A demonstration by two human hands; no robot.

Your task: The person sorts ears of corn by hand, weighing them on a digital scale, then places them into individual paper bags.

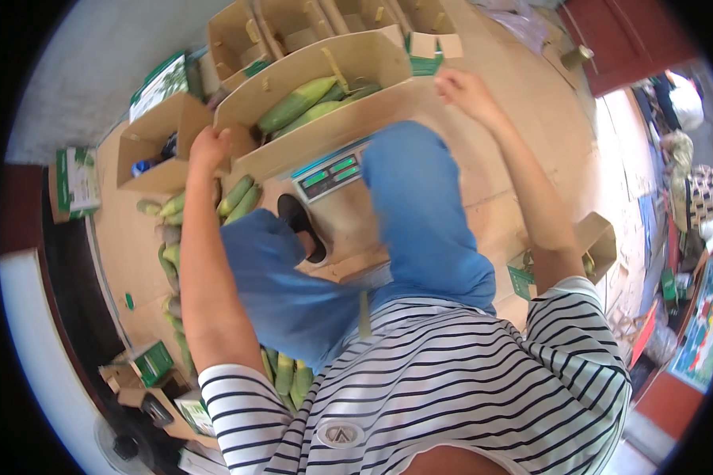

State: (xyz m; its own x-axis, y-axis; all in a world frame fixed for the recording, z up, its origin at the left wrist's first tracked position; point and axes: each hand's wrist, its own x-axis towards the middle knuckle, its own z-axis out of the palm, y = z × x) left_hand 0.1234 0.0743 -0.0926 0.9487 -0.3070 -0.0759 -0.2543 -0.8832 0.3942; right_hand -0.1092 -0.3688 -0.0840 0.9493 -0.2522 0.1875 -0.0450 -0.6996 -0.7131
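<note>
A long open cardboard box (325, 127) holds several long green gourds (297, 105). It rests at a digital scale (330, 176) whose green display is lit, just ahead of my knees. At the box's left end, my left hand (211, 149) has its fingers closed at the cardboard edge; the exact grip is partly hidden. My right hand (466, 95) is raised just beyond the right end, apart from the box, its fingers curled together. Whether anything small is inside them is hidden.
More open cardboard boxes (293, 32) stand in a row behind. A smaller box (146, 154) with dark and blue items is at the left. Loose gourds (240, 199) lie along the left floor. Another box (598, 241) sits at my right, and people (693, 190) are at the far right.
</note>
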